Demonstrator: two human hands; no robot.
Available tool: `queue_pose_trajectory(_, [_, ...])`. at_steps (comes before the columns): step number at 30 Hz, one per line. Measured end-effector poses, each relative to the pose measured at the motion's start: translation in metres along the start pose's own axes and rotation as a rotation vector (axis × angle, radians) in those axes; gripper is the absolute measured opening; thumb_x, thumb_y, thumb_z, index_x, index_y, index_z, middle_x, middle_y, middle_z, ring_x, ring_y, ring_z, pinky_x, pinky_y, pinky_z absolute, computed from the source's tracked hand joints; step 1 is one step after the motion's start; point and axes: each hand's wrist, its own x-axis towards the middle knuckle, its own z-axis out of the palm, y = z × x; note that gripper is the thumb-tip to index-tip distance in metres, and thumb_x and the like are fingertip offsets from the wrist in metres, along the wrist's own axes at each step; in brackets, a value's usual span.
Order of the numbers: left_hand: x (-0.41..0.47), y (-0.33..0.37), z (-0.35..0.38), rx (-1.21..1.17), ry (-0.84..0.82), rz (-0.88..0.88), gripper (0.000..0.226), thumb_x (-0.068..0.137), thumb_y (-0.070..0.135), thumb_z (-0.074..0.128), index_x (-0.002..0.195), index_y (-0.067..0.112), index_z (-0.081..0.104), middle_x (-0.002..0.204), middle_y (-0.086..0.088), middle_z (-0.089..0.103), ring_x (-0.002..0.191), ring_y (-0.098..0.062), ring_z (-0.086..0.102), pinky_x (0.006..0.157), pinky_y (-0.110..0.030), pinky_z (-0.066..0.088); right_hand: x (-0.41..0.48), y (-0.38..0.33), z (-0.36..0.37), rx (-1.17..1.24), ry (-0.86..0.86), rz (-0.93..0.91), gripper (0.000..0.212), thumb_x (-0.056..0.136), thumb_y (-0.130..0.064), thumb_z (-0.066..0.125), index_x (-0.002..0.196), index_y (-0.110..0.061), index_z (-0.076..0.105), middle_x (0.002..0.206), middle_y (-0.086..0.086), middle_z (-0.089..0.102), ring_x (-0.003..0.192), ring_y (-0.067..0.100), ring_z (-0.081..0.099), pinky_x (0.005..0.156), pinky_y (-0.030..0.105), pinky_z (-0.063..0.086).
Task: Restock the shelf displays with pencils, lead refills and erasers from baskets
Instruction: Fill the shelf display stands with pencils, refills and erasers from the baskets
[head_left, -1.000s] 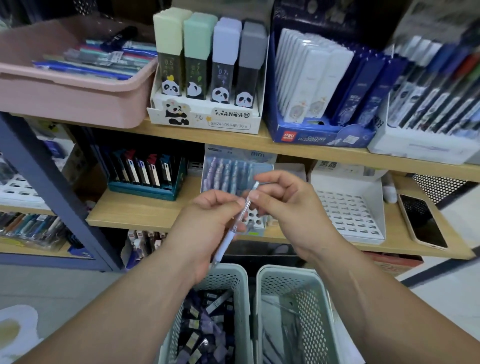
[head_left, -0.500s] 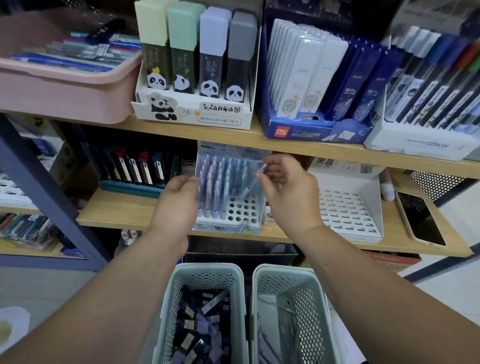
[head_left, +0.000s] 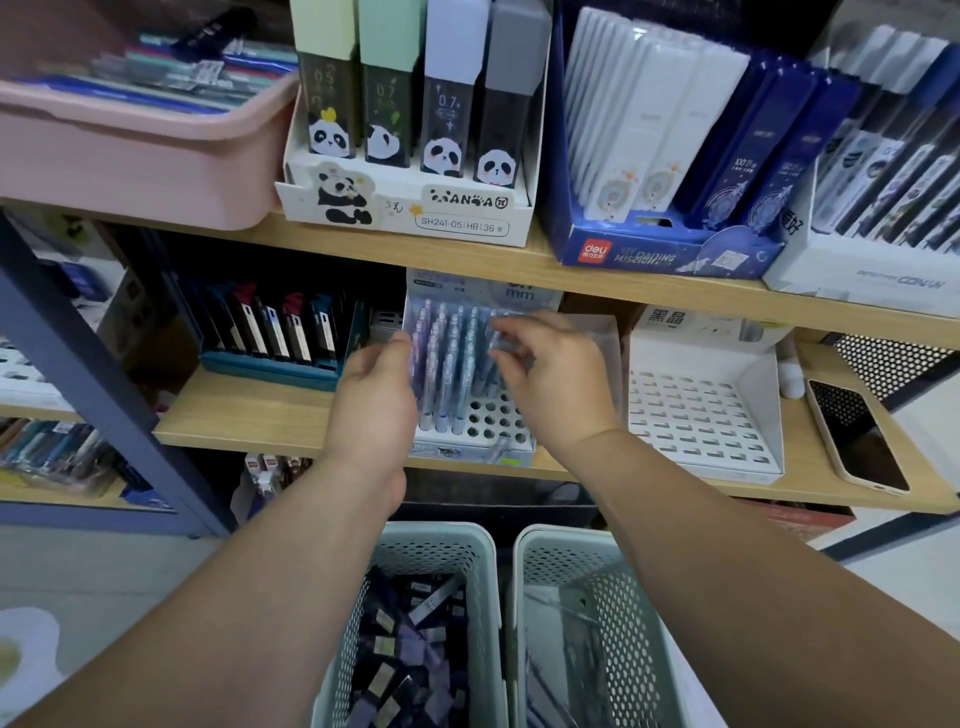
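Right hand (head_left: 550, 379) pinching pencil (head_left: 497, 342) over rack (head_left: 483, 431); left hand (head_left: 376, 395) lying open against rack's side. Rack standing half filled, tray (head_left: 701, 415) sitting empty, baskets (head_left: 436, 535) holding stock: much remaining

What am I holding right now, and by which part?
The right hand pinches a pale lilac mechanical pencil near its upper end, though blurred, above the white holed display stand. The left hand holds nothing, fingers straight beside it.

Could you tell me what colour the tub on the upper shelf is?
The tub is pink, best in head view.
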Motion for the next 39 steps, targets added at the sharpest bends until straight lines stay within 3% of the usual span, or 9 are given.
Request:
queue_pose_trajectory(7, [0.0, 0.0, 0.0, -0.007, -0.014, -0.032, 0.039, 0.1, 0.048, 0.049, 0.133, 0.027, 0.053, 0.128, 0.002, 0.06, 0.12, -0.02, 0.054, 0.105, -0.043, 0.039, -0.007, 0.009, 0.003, -0.109, -0.039, 0.0, 0.041, 0.088, -0.016, 0.074, 0.128, -0.02, 0.07, 0.102, 0.006, 0.062, 0.09, 0.024, 0.063, 0.072, 0.04, 0.059])
queue_pose_trajectory(12, [-0.01, -0.003, -0.006, 0.127, 0.04, 0.141, 0.032, 0.1, 0.043, 0.052, 0.127, 0.026, 0.05, 0.111, 0.012, 0.059, 0.103, -0.01, 0.056, 0.083, -0.029, 0.038, -0.026, 0.01, -0.02, -0.09, -0.085, 0.03, 0.049, 0.094, -0.026, 0.065, 0.142, -0.027, 0.055, 0.102, -0.003, 0.053, 0.09, 0.014, 0.053, 0.075, 0.028, 0.045])
queue_pose_trajectory(16, [-0.024, -0.013, -0.014, 0.275, 0.063, 0.352, 0.021, 0.094, 0.039, 0.06, 0.107, 0.024, 0.056, 0.091, 0.009, 0.057, 0.081, -0.008, 0.055, 0.068, -0.027, 0.04, -0.08, 0.032, -0.05, -0.032, -0.078, 0.155, 0.028, 0.092, -0.023, 0.068, 0.12, -0.021, 0.066, 0.093, -0.008, 0.049, 0.078, 0.007, 0.049, 0.072, 0.025, 0.042])
queue_pose_trajectory(22, [-0.057, -0.057, -0.019, 0.529, 0.003, 0.355, 0.019, 0.091, 0.033, 0.063, 0.084, 0.019, 0.054, 0.074, 0.004, 0.054, 0.068, -0.016, 0.05, 0.061, -0.032, 0.039, -0.199, 0.093, -0.077, -0.105, -0.332, 0.467, 0.011, 0.089, -0.028, 0.073, 0.098, -0.023, 0.07, 0.082, -0.009, 0.06, 0.073, 0.013, 0.058, 0.067, 0.031, 0.048])
queue_pose_trajectory(25, [-0.075, -0.096, -0.024, 0.74, -0.142, 0.164, 0.017, 0.091, 0.035, 0.066, 0.089, 0.02, 0.058, 0.08, 0.002, 0.061, 0.077, -0.022, 0.06, 0.065, -0.031, 0.044, -0.234, 0.111, -0.073, -0.058, -0.642, 0.711, 0.023, 0.092, -0.033, 0.069, 0.112, -0.022, 0.071, 0.096, -0.003, 0.07, 0.09, 0.019, 0.067, 0.078, 0.031, 0.052])
queue_pose_trajectory(29, [-0.084, -0.151, -0.016, 0.937, -0.397, -0.037, 0.015, 0.092, 0.035, 0.067, 0.097, 0.022, 0.061, 0.092, -0.002, 0.068, 0.085, -0.025, 0.066, 0.078, -0.039, 0.054, -0.267, 0.122, -0.053, 0.011, -0.944, 0.809, 0.04, 0.093, -0.029, 0.068, 0.131, -0.017, 0.063, 0.123, 0.006, 0.068, 0.107, 0.024, 0.064, 0.086, 0.027, 0.048])
queue_pose_trajectory(32, [-0.081, -0.186, -0.006, 1.166, -0.482, 0.011, 0.023, 0.094, 0.041, 0.062, 0.102, 0.019, 0.059, 0.09, -0.001, 0.066, 0.077, -0.021, 0.062, 0.065, -0.03, 0.046, -0.273, 0.13, -0.035, 0.036, -1.014, 0.819, 0.044, 0.095, -0.027, 0.066, 0.136, -0.014, 0.058, 0.131, 0.008, 0.063, 0.116, 0.026, 0.061, 0.092, 0.028, 0.046])
queue_pose_trajectory(34, [-0.079, -0.211, -0.006, 1.274, -0.481, 0.044, 0.026, 0.092, 0.049, 0.061, 0.103, 0.025, 0.056, 0.092, 0.002, 0.067, 0.078, -0.016, 0.061, 0.069, -0.031, 0.049, -0.273, 0.136, -0.021, 0.063, -1.034, 0.846, 0.048, 0.096, -0.027, 0.065, 0.141, -0.011, 0.054, 0.138, 0.01, 0.059, 0.122, 0.027, 0.058, 0.098, 0.03, 0.045])
queue_pose_trajectory(39, [-0.085, -0.256, -0.013, 1.211, -0.444, 0.01, 0.027, 0.089, 0.048, 0.066, 0.097, 0.028, 0.05, 0.073, 0.005, 0.062, 0.066, -0.014, 0.059, 0.061, -0.031, 0.048, -0.27, 0.164, 0.031, 0.002, -1.088, 0.84, 0.057, 0.1, -0.028, 0.058, 0.153, -0.013, 0.04, 0.154, 0.011, 0.043, 0.134, 0.032, 0.05, 0.108, 0.034, 0.041])
